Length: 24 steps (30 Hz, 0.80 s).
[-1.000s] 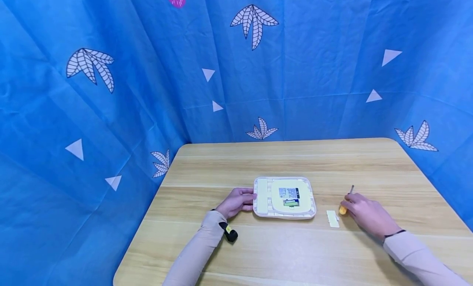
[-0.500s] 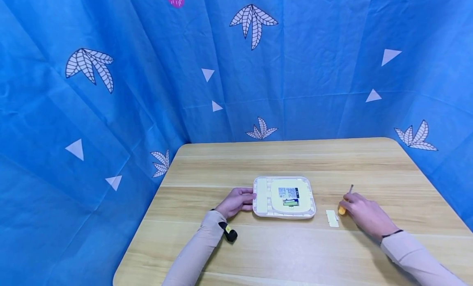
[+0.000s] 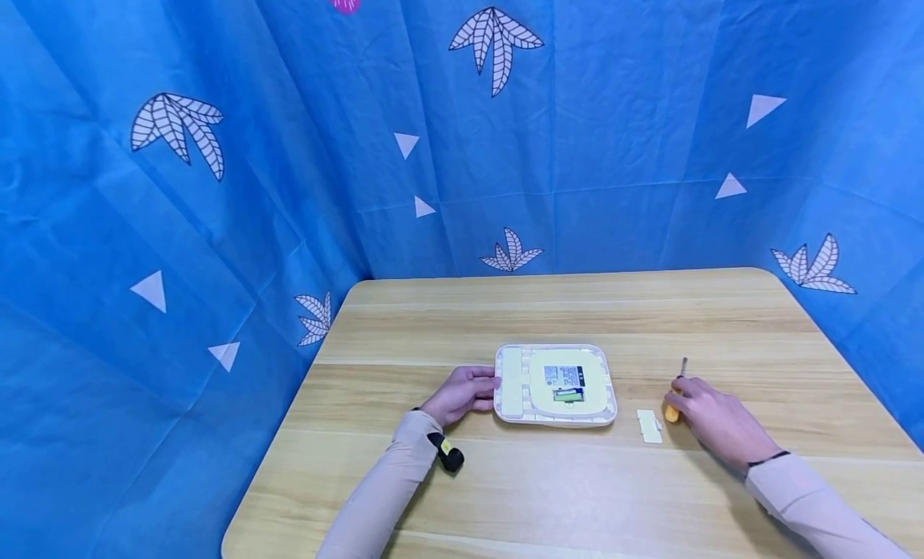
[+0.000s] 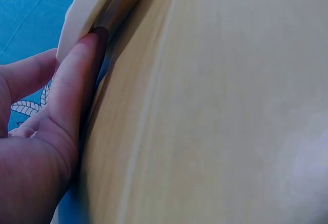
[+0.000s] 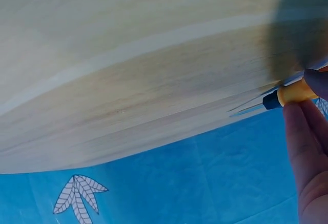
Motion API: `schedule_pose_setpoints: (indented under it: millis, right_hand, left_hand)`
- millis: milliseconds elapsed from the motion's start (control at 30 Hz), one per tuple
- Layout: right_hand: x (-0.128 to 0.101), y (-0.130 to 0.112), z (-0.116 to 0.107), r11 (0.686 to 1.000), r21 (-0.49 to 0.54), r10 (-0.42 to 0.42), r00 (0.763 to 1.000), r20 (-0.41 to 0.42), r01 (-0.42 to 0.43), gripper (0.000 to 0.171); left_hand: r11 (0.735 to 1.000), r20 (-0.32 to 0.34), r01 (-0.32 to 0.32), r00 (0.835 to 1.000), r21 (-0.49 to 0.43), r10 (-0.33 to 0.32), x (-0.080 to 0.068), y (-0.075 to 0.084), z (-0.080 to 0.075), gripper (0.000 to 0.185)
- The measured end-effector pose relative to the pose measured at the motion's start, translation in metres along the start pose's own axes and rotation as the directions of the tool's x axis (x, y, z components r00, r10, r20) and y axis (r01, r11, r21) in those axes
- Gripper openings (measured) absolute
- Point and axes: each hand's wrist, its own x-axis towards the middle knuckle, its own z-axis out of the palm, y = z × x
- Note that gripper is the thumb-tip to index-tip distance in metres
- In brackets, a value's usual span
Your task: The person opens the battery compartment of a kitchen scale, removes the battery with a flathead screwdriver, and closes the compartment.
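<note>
Left hand (image 3: 459, 394) rests on the wooden surface (image 3: 563, 487) with straight fingers (image 4: 77, 80) pressed against the left edge of the white square device (image 3: 555, 385); nothing gripped, thumb on top near the rim. Device lies flat, back side up, roughly mid-surface, slightly toward the near edge; a label and a small green part show in its raised centre panel. Left wrist view confirms fingertip contact with the device's rim, device edge lifted no visible amount. Right hand (image 3: 715, 421) sits well to the right of the device, toward the right edge of the surface, fingers (image 5: 307, 142) curled round the yellow handle of a screwdriver (image 3: 676, 392). Shaft points away toward the far edge, tip just above or on the surface, can't tell which. In the right wrist view the handle's black collar and the start of the shaft stick out past the fingertips. Small white cover piece (image 3: 649, 427) lies flat between device and right hand, just left of the screwdriver handle, apart from the device, not touched by either hand. Blue patterned cloth (image 3: 216, 182) hangs behind and along both sides of the surface.
</note>
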Motion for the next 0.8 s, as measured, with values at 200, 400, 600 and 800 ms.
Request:
schedule_pose_setpoints:
  millis: [200,400,600,800]
  right_hand:
    - [-0.0017,0.0005,-0.0018,1.0,-0.003,0.015,1.0,0.022,-0.015,0.03]
    - [-0.0036,0.0001,-0.004,0.998,0.0,0.059,0.996,0.062,-0.059,0.027]
    - [-0.004,0.0001,-0.0065,0.997,0.015,0.072,0.995,0.065,-0.073,0.03]
    - [-0.0016,-0.0002,-0.0088,0.991,0.067,0.11,0.993,0.029,-0.112,0.031]
  left_hand:
    - [1.0,0.001,-0.001,1.0,0.001,0.001,-0.0001,0.0003,0.0012,0.051]
    - [1.0,0.015,-0.014,1.0,0.01,0.014,0.0015,-0.0009,0.0005,0.047]
    - [1.0,0.013,-0.008,1.0,0.007,0.008,0.002,-0.0006,0.0002,0.047]
    - [1.0,0.003,-0.006,1.0,0.007,0.006,0.0015,-0.0016,0.0009,0.046]
